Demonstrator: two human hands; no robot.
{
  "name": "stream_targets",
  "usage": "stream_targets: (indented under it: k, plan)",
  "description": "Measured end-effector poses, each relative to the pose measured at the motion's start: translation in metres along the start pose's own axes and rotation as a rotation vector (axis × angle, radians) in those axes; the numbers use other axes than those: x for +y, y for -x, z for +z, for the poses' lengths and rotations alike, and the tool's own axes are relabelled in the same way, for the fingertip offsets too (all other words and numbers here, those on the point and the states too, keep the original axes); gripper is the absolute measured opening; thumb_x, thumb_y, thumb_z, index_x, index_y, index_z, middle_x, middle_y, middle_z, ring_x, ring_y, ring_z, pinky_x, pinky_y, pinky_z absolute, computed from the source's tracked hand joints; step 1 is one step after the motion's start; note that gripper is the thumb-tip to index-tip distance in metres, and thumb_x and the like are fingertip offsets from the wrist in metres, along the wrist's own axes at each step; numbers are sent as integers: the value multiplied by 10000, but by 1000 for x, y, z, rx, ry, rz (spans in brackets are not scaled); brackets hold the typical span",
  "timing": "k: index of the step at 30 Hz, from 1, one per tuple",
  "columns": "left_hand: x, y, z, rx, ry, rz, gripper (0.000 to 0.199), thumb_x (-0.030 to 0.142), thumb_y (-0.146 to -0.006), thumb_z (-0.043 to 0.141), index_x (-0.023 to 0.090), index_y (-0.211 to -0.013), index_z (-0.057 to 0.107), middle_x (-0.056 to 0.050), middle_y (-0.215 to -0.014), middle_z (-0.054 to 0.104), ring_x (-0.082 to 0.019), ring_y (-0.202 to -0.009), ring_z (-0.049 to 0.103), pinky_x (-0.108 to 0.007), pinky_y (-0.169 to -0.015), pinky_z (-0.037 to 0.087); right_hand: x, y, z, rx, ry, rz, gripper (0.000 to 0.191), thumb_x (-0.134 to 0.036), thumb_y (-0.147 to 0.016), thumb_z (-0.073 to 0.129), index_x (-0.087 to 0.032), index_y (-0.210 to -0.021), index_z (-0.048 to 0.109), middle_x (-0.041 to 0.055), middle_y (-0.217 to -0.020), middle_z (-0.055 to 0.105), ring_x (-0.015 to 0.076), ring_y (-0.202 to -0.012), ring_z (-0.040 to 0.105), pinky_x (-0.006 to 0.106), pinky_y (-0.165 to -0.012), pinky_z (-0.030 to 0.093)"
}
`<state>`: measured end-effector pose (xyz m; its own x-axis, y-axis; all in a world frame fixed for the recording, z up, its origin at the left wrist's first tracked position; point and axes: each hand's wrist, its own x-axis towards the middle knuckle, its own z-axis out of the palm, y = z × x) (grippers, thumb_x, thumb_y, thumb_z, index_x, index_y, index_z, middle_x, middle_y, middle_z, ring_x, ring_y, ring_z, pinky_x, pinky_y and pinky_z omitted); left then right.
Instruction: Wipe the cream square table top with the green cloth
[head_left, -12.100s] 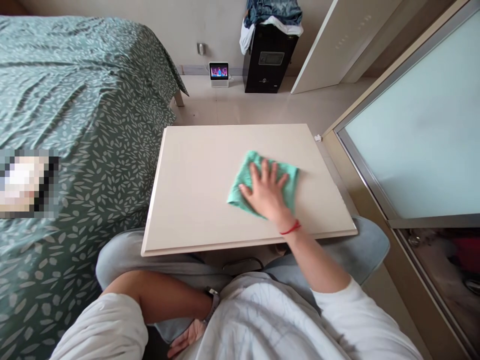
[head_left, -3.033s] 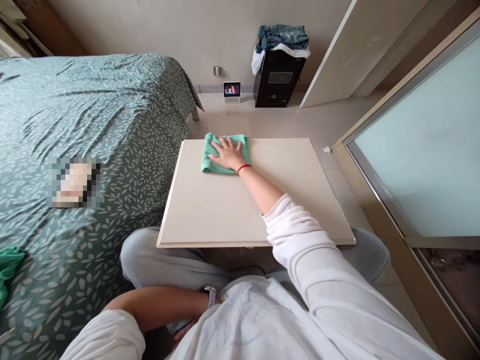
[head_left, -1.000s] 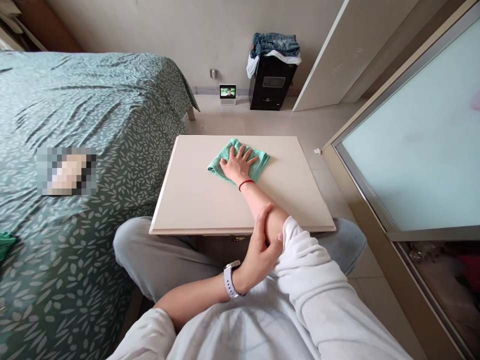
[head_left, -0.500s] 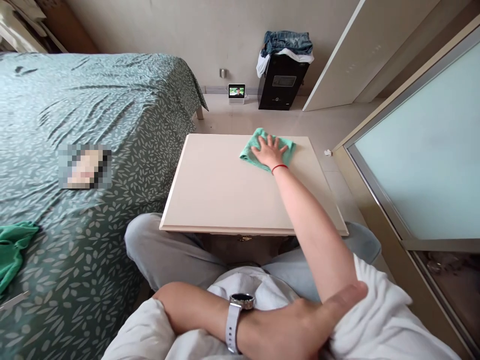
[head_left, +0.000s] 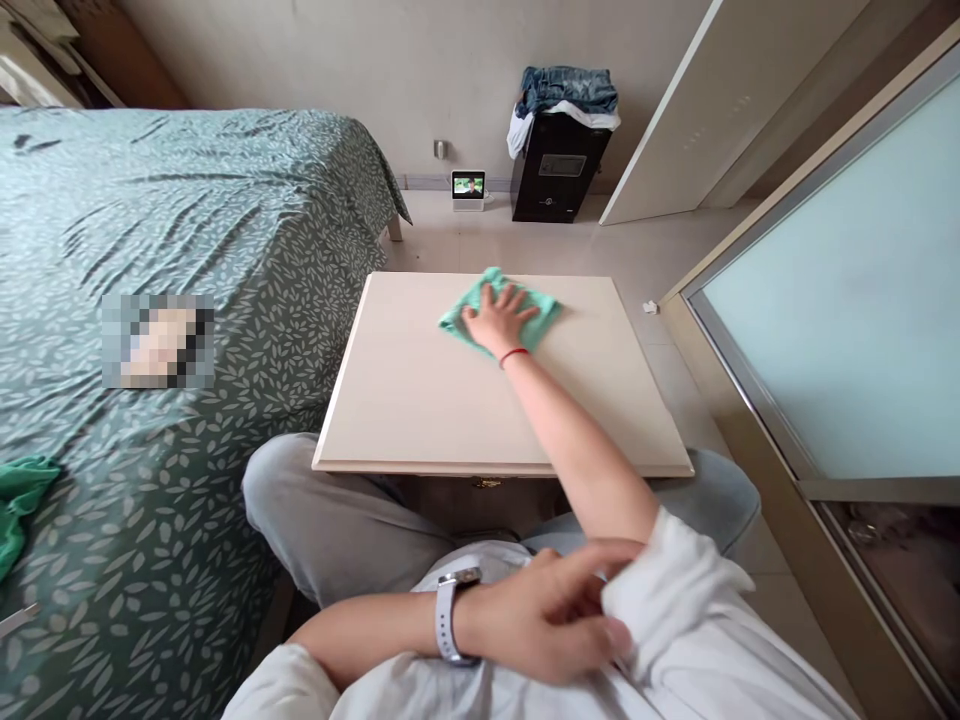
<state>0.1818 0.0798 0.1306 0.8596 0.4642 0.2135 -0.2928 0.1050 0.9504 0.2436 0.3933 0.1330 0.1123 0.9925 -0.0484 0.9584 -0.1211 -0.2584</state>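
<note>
Soft, even daylight; shadows faint. Frame edges bow from wide-angle distortion. The left hand (head_left: 544, 615) shows slight motion blur. A pixelated patch (head_left: 157, 340) covers part of the bed (head_left: 187, 230).

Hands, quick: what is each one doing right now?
Left hand: fingers curled on the white sleeve of the right arm.
Right hand: open, flat on the green cloth.

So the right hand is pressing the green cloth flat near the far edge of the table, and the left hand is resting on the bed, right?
Not quite. The left hand is not on the bed; the head view shows it gripping the bunched right sleeve. The right hand does press the green cloth near the table's far edge.
</note>
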Motion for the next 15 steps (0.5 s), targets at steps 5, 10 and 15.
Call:
stream_targets:
  k: [5, 10, 15]
  plan:
    - [-31, 42, -10, 374, 641, -112, 531, 501, -998, 825, 319, -1321, 445, 1, -1065, 707, -139, -855, 703, -313, -875, 577, -126, 29, 28, -179, 5, -573, 826, -621, -1143, 410, -223, -1863, 336, 143, -1965, 164, 471, -1793, 141, 777, -1382, 142]
    - [-88, 62, -37, 497, 467, -557, 432, 550, -873, 825, 197, -1056, 657, -121, -1042, 777, -255, -980, 758, -388, -930, 579, -129, 41, 27, -224, -6, -684, 795, -686, -1143, 405, -325, -1851, 371, 55, -1970, 158, 388, -1812, 121, 741, -1400, 131]
    - [-143, 73, -66, 555, -290, -898, 123, 186, -916, 466, 267, -890, 555, -54, -929, 732, -269, -1065, 753, -400, -1022, 546, -15, 23, -1, -176, 52, -360, 773, -575, -1176, 325, -249, -1877, 302, 157, -1967, 126, 451, -1808, 115, 863, -1340, 159]
